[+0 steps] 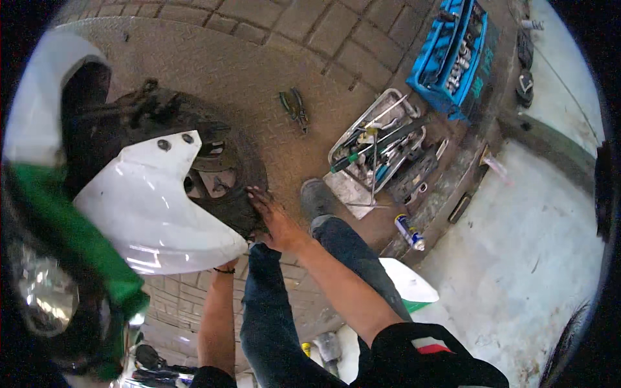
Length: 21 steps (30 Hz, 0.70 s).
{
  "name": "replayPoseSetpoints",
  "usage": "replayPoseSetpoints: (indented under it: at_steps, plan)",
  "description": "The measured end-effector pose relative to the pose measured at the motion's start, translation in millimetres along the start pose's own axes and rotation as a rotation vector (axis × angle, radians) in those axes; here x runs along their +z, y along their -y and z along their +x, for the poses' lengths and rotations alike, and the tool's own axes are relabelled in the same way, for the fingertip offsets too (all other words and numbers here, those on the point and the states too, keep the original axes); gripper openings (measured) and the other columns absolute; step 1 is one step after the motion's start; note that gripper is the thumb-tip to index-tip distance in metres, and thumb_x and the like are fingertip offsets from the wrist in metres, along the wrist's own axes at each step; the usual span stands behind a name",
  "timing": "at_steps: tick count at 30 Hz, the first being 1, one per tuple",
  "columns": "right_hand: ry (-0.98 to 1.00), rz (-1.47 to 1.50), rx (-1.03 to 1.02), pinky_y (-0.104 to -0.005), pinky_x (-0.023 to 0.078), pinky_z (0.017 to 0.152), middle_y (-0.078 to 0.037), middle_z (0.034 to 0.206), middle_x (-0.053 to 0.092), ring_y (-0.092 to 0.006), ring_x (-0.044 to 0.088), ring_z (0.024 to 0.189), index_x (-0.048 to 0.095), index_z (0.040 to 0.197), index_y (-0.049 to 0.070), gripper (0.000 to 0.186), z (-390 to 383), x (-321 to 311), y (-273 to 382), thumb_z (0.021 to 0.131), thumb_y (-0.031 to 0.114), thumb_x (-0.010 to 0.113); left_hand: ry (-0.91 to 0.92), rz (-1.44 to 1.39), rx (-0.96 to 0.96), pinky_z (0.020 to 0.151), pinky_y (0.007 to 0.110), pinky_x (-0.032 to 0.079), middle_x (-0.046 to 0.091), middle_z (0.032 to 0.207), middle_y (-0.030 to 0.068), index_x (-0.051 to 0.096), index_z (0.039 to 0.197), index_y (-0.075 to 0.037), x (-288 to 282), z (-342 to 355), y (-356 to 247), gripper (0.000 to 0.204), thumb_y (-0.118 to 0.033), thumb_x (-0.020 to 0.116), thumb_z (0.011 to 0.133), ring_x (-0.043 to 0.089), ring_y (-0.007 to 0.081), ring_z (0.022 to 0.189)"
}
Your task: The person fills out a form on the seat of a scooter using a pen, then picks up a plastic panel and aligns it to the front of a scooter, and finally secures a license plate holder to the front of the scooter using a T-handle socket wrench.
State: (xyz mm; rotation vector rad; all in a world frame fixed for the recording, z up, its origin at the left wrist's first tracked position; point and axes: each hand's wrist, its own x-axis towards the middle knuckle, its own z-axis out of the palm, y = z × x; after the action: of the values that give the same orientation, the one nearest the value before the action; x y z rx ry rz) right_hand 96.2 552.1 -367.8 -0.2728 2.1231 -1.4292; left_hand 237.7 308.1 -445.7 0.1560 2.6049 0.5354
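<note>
Our right hand point(276, 224), grip spread wide, should press evenly on the black rubber tyre point(248, 158). Our left hand's point(228, 264) grip we cannot tell.

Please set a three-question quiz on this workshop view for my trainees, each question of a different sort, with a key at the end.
1. Which hand is seen on the black rubber tyre?
2. True or false: the blue metal toolbox is closed, hiding its contents.
3. Name the tool lying apart from the pile of mixed tools, nearer the tyre.

Key:
1. The right hand.
2. False; it stands open, contents showing.
3. The green-handled metal pliers.
</note>
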Motion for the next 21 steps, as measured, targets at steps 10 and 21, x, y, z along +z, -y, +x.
replayPoseSetpoints:
  at_steps: [10,21]
  plan:
    - [-0.253,0.107,-0.108,-0.0561,0.015,0.112,-0.014,0.144,0.034,-0.0341,0.029,0.135,0.035,0.138,0.011,0.082,6,26,-18,0.067,0.022,0.074,0.1,0.105,0.02,0.11,0.051,0.021,0.038,0.144,0.0089,0.041,0.137,-0.013,-3,-2,1,0.055,-0.048,0.036,0.094,0.032,0.0312,0.133]
    - [-0.051,-0.147,0.194,-0.0443,0.038,0.102,-0.022,0.14,0.038,-0.0393,0.042,0.124,0.039,0.134,0.005,0.068,0,-14,29,0.079,0.03,0.069,-0.101,0.796,0.231,0.111,0.052,0.02,0.037,0.145,0.0079,0.041,0.137,-0.016,13,1,9,0.052,-0.046,0.035,0.095,0.03,0.0316,0.134]
